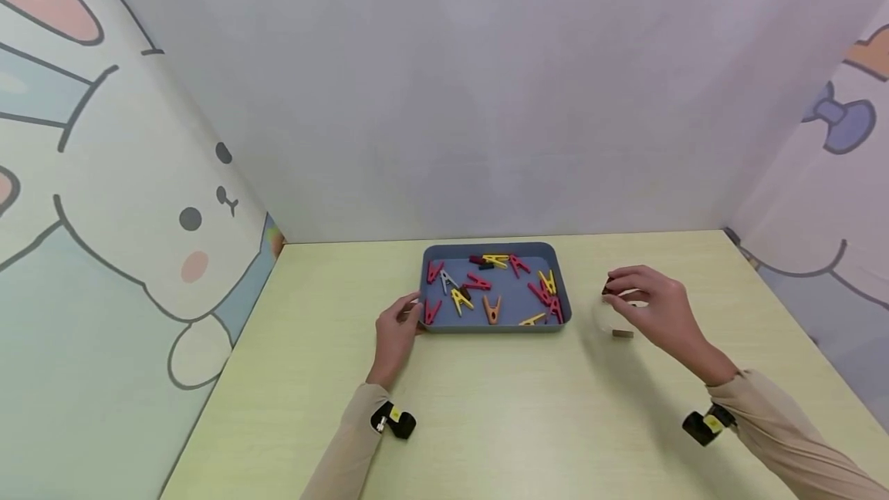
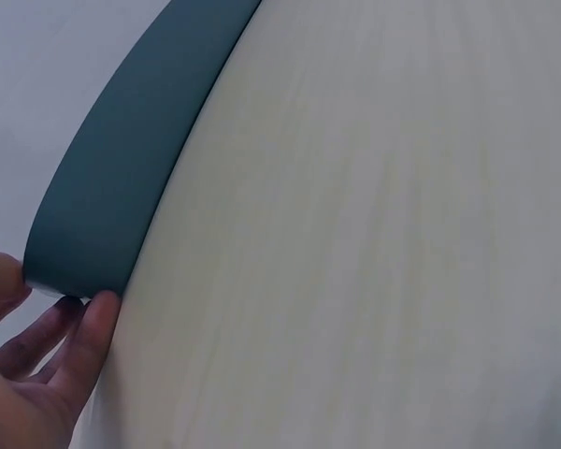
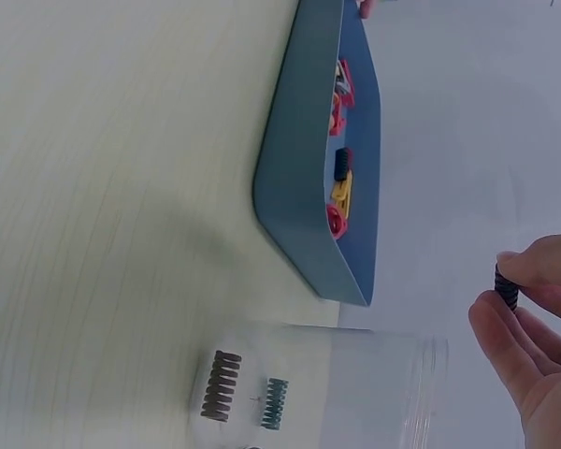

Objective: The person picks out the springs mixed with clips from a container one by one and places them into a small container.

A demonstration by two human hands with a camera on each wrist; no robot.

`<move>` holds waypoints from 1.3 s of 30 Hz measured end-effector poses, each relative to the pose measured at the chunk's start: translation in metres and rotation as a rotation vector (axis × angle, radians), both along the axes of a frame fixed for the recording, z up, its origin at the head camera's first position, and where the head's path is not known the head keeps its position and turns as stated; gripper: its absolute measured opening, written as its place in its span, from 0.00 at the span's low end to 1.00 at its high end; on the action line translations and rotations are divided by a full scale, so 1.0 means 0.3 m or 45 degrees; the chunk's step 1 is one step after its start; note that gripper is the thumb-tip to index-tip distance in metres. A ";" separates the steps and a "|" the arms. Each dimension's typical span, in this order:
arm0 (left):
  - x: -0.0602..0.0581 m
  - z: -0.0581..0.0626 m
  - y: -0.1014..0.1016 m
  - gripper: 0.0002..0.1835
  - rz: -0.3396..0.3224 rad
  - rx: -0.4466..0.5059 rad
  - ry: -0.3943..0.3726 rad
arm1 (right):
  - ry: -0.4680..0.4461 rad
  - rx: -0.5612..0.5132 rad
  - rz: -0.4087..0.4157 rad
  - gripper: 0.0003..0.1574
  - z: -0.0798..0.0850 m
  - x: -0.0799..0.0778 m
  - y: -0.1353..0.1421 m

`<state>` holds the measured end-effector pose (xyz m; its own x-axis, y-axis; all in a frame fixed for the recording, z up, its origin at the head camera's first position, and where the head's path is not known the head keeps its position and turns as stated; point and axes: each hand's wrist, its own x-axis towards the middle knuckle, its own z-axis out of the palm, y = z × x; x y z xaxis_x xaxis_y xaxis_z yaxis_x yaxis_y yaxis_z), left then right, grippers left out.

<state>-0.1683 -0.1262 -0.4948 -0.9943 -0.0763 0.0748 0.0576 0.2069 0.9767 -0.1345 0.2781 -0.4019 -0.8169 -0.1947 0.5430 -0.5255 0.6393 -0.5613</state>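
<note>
My left hand [image 1: 396, 336] holds the front left corner of a blue-grey tray [image 1: 496, 329]; in the left wrist view its fingers [image 2: 86, 351] touch that corner. Inside the tray lie red, yellow, orange and grey plastic clips [image 1: 491, 309] and a few small dark springs [image 3: 342, 164]. To the right of the tray, my right hand [image 1: 653, 307] pinches a small dark coil spring [image 3: 507, 287] between thumb and fingertips. Near this hand a clear jar [image 3: 365, 374] stands upright, its mouth uncovered. A brown spring [image 3: 222, 385] and a teal spring [image 3: 274, 404] sit at its bottom.
The pale wooden table [image 1: 500, 407] carries the tray and jar. A plain light wall [image 1: 486, 99] rises behind the table's back edge, and cartoon-printed panels [image 1: 125, 253] flank it on both sides.
</note>
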 end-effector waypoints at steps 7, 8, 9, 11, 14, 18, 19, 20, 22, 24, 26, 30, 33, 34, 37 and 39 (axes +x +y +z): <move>-0.005 -0.009 0.001 0.16 -0.003 -0.003 0.004 | 0.019 -0.004 0.000 0.14 0.002 -0.003 0.017; -0.005 -0.008 0.000 0.16 -0.003 0.001 0.004 | 0.022 -0.005 -0.001 0.14 0.002 -0.005 0.019; -0.005 -0.008 -0.001 0.16 -0.005 0.000 0.004 | 0.023 -0.007 -0.002 0.14 0.002 -0.007 0.022; -0.007 -0.009 0.000 0.16 -0.004 -0.003 0.006 | 0.027 -0.007 -0.011 0.13 0.003 -0.012 0.028; -0.012 -0.011 0.001 0.16 0.002 -0.012 0.007 | 0.023 -0.023 -0.019 0.13 0.004 -0.020 0.037; -0.013 -0.009 0.002 0.16 0.003 -0.022 0.005 | 0.014 -0.046 -0.032 0.13 0.002 -0.026 0.046; -0.011 -0.008 0.002 0.16 0.002 -0.020 0.005 | 0.012 -0.048 -0.035 0.12 0.000 -0.026 0.047; -0.009 -0.007 0.002 0.16 0.002 -0.020 0.003 | 0.011 -0.046 -0.039 0.12 -0.001 -0.026 0.049; -0.005 -0.005 0.001 0.16 0.004 -0.023 0.002 | 0.008 -0.038 -0.046 0.12 -0.003 -0.024 0.051; -0.001 -0.003 0.001 0.16 0.008 -0.023 -0.003 | 0.005 -0.029 -0.052 0.12 -0.003 -0.022 0.052; -0.001 -0.002 0.001 0.16 0.006 -0.022 0.000 | 0.004 -0.024 -0.056 0.12 -0.003 -0.022 0.054; -0.003 -0.003 0.002 0.16 0.002 -0.011 0.001 | -0.001 -0.018 -0.059 0.12 -0.002 -0.020 0.057; -0.005 -0.006 0.001 0.16 0.006 -0.003 -0.001 | -0.007 -0.019 -0.065 0.12 -0.005 -0.019 0.061; -0.005 -0.007 0.000 0.16 0.009 -0.004 -0.002 | -0.008 -0.019 -0.067 0.12 -0.005 -0.018 0.062; -0.004 -0.010 -0.001 0.15 0.010 -0.008 0.000 | -0.012 -0.017 -0.073 0.12 -0.010 -0.018 0.067; -0.003 -0.012 -0.001 0.16 0.008 -0.011 0.000 | -0.012 -0.006 -0.078 0.12 -0.012 -0.018 0.071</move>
